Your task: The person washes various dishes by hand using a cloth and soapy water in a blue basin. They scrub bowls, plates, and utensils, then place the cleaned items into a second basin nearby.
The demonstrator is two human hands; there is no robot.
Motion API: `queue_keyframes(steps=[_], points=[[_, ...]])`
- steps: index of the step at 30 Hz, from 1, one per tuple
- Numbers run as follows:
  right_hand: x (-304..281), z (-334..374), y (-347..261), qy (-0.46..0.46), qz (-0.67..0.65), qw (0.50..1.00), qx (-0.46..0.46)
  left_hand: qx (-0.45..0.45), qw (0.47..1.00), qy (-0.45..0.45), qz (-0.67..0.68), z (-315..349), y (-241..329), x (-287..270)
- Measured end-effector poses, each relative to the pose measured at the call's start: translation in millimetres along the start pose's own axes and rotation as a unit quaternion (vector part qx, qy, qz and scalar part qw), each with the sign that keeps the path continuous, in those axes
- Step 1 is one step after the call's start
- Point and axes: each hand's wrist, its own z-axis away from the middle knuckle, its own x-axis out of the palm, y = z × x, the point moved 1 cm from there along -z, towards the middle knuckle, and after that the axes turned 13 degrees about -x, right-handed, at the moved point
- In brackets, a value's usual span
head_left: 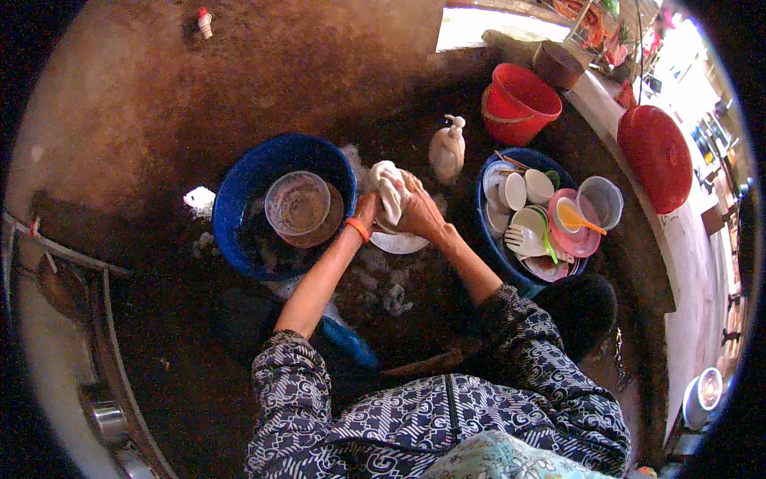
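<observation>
Both my hands are closed around a bunched whitish cloth (388,185) in the middle of the view. My left hand (368,209), with an orange band at the wrist, grips it from the left. My right hand (422,211) presses on it from the right. Just beneath them a white dish (399,243) sits on the wet, foamy floor, partly hidden by my hands. A blue basin (226,227) stands to the left, with a clear plastic bowl (297,203) inside. A pump bottle (448,150) stands beyond my right hand.
To the right, another blue basin (488,231) holds bowls, plates, a white slotted spoon (523,241) and an orange spoon (586,223). A red bucket (519,108) stands behind it. A large red basin (656,160) leans by the pale ledge (666,263). Soap suds (391,295) lie near my feet.
</observation>
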Motion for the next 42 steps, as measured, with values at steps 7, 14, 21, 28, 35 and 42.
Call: queue_keyframes(steps=[7, 14, 21, 28, 35, 42], points=[[-15, 9, 32, -0.024, 0.030, 0.990, 0.134, 0.178, 0.926, 0.098, -0.319, -5, 1, 16], [47, 48, 61, 0.178, -0.271, 0.825, 0.463, 0.430, 0.808, 0.230, -0.332, 61, 44, 55], [58, 60, 68, 0.054, -0.275, 0.909, 0.309, 0.480, 0.813, 0.171, -0.281, 73, 39, 63], [5, 19, 38, -0.043, 0.034, 0.983, 0.173, 0.263, 0.870, 0.107, -0.404, 34, 10, 39], [35, 36, 53, 0.101, -0.168, 0.895, 0.401, 0.348, 0.865, 0.185, -0.311, 46, 29, 45], [45, 40, 56, 0.084, -0.105, 0.984, 0.113, 0.527, 0.753, 0.215, -0.329, 74, 44, 62]])
